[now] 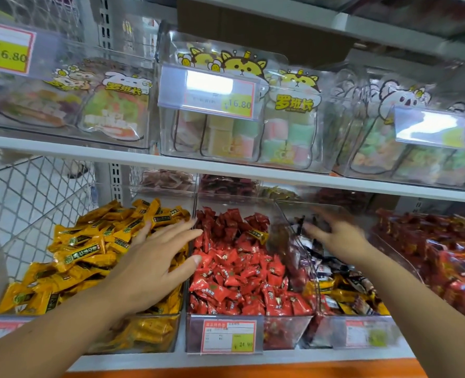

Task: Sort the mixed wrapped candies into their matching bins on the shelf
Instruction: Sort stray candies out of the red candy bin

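My left hand (pixel 157 257) lies flat on the yellow candies (pixel 89 249) with fingers spread and holds nothing. My right hand (pixel 337 236) reaches into the mixed bin (pixel 332 334), but it is too blurred to tell if it pinches anything. One yellow stray (pixel 257 235) lies among the red candies (pixel 234 274), and I think my left palm, so near the divider, could push more yellow pieces over there.

Bare left hand (pixel 155 257), bare right hand (pixel 340 236); forearms (pixel 62 326) bare to frame edge.
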Available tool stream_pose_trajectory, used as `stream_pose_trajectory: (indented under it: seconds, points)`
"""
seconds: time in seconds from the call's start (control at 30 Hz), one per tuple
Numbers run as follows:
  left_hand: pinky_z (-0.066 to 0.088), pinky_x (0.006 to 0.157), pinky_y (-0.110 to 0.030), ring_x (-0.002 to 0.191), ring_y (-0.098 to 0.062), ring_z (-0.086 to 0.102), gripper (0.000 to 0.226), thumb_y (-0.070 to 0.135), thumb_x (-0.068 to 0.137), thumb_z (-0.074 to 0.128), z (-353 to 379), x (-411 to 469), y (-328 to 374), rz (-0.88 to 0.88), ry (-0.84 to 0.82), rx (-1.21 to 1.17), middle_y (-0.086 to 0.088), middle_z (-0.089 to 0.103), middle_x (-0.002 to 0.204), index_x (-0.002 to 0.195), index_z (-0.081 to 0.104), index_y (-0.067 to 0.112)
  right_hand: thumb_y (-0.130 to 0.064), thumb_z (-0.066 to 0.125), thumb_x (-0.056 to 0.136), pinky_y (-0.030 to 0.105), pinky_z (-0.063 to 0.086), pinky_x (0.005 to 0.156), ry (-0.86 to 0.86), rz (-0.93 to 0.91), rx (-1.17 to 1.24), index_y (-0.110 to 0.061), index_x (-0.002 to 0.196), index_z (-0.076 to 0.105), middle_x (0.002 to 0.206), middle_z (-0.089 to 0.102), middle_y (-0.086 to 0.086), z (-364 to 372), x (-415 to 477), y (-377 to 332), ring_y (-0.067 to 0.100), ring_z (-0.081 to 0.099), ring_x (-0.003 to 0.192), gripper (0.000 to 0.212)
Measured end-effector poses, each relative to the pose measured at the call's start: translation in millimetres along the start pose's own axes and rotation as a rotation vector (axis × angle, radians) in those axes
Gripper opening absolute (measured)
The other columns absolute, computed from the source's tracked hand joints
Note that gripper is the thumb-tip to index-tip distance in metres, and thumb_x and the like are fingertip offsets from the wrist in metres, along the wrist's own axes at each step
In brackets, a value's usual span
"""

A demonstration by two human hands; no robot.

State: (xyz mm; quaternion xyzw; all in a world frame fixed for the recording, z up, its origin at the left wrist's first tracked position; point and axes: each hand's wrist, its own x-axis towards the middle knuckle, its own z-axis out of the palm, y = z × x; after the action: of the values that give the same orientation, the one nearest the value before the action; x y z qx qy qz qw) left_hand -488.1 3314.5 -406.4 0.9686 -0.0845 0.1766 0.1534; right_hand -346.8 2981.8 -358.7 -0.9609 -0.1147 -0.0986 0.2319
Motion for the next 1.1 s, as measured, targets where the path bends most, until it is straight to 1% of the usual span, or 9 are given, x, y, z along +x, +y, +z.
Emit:
stream_pose_trajectory:
  seconds: [0.07,0.13,0.3,0.43,0.53,0.63,0.8,0.97,1.1]
  points:
    - [-0.011,0.119,-0.036,0.142,0.01,0.003,0.073,0.078,0.081,0.005,2,1,-1,-0.002,0.008,-0.009,0.03,0.009,0.154,0.145,0.026,0.05,-0.069,0.035,0.089,0.046,0.019,0.112,-0.141,0.036,-0.2,-0.052,0.142,0.032,0.151,0.036,-0.013,12,-1,10,0.028,0.026,0.141,0.056]
    - [-0.011,0.119,-0.035,0.142,0.011,0.003,0.073,0.079,0.081,0.003,3,2,-2,-0.002,0.013,-0.007,0.032,0.009,0.153,0.144,0.026,0.051,-0.079,0.021,0.083,0.057,0.011,0.113,-0.162,0.045,-0.29,-0.058,0.141,0.025,0.155,0.027,-0.017,18,4,12,0.031,0.015,0.144,0.062]
    - [-0.01,0.119,-0.034,0.142,0.011,0.006,0.073,0.081,0.081,0.003,4,2,-1,0.001,0.025,-0.017,0.032,0.01,0.152,0.143,0.027,0.052,-0.073,0.019,0.089,0.059,0.013,0.113,-0.136,0.122,-0.378,-0.054,0.144,0.02,0.159,0.019,-0.013,21,15,13,0.033,0.013,0.144,0.059]
    - [-0.009,0.12,-0.035,0.142,0.01,0.007,0.069,0.078,0.083,0.008,3,-1,-1,-0.003,0.011,-0.023,0.03,0.013,0.154,0.144,0.027,0.052,-0.091,0.024,0.072,0.058,0.021,0.112,-0.178,0.115,-0.317,-0.056,0.14,0.027,0.157,0.027,-0.009,11,21,12,0.033,0.027,0.142,0.076]
    - [-0.011,0.118,-0.033,0.143,0.01,0.005,0.068,0.077,0.082,0.007,1,0,0,-0.005,0.004,-0.012,0.032,0.012,0.154,0.143,0.026,0.054,-0.051,0.051,0.092,0.037,0.043,0.099,0.042,-0.069,-0.179,-0.03,0.133,0.054,0.134,0.056,0.006,-7,23,-20,0.033,0.051,0.122,0.046]
    - [-0.013,0.118,-0.033,0.142,0.012,0.004,0.07,0.079,0.081,0.007,-2,2,-1,0.014,0.008,-0.018,0.033,0.013,0.152,0.142,0.03,0.053,-0.018,0.05,0.099,0.011,0.045,0.07,-0.066,-0.13,-0.025,-0.016,0.125,0.063,0.124,0.063,0.005,-2,16,-77,0.019,0.061,0.101,0.029]
    - [-0.012,0.119,-0.038,0.141,0.013,0.001,0.071,0.08,0.082,0.003,-3,3,-6,0.031,0.003,-0.017,0.036,0.013,0.15,0.141,0.031,0.054,-0.008,0.043,0.098,0.03,0.044,0.092,-0.404,-0.028,-0.418,-0.001,0.129,0.052,0.131,0.057,0.016,81,32,-106,0.029,0.056,0.117,0.034]
    - [-0.012,0.119,-0.04,0.141,0.013,0.002,0.076,0.083,0.08,-0.001,0,5,-12,0.043,0.011,-0.041,0.036,0.014,0.151,0.14,0.033,0.052,-0.022,0.045,0.097,0.032,0.038,0.107,-0.372,0.045,-0.368,-0.007,0.146,0.032,0.149,0.038,0.018,113,57,-95,0.03,0.041,0.135,0.053]
    - [-0.011,0.12,-0.042,0.141,0.012,0.001,0.08,0.084,0.077,-0.004,-1,6,-12,0.038,0.01,-0.038,0.035,0.013,0.152,0.141,0.031,0.052,-0.019,0.054,0.093,0.025,0.044,0.092,-0.326,0.036,-0.225,-0.015,0.129,0.055,0.13,0.058,0.012,107,45,-92,0.028,0.056,0.116,0.036]
